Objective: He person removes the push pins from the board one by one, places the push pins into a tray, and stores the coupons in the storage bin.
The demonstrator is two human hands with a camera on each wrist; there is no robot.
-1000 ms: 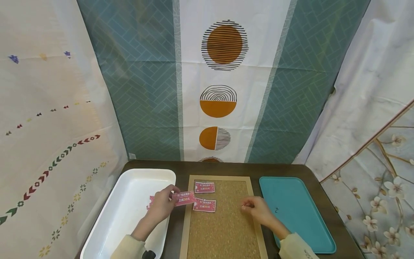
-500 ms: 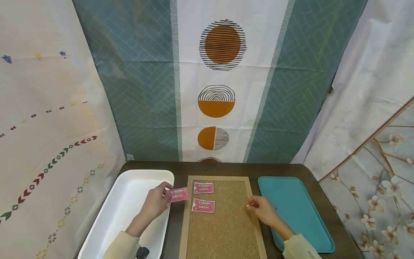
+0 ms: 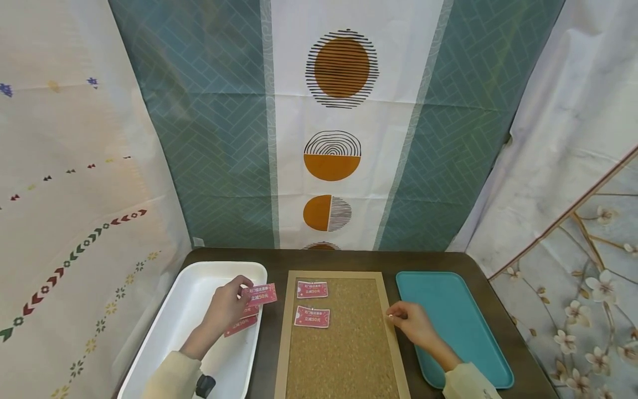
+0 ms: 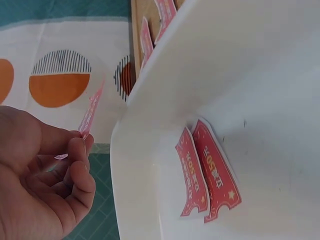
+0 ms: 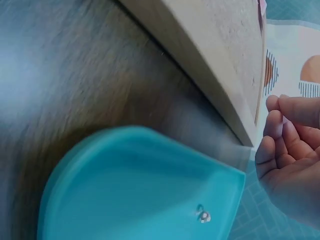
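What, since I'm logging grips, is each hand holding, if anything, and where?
Left hand: a coupon, by its left end. Right hand: something tiny, part indistinguishable.

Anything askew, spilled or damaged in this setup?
Nothing spilled or torn that I can see. Minor: the two coupons in the white tray lie askew against each other, not squared up, and its floor shows a few dark specks; can't tell whether scuffs or dirt.

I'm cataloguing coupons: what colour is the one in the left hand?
Pinkish red, with white and yellow print; the coupon shows best in the head view.
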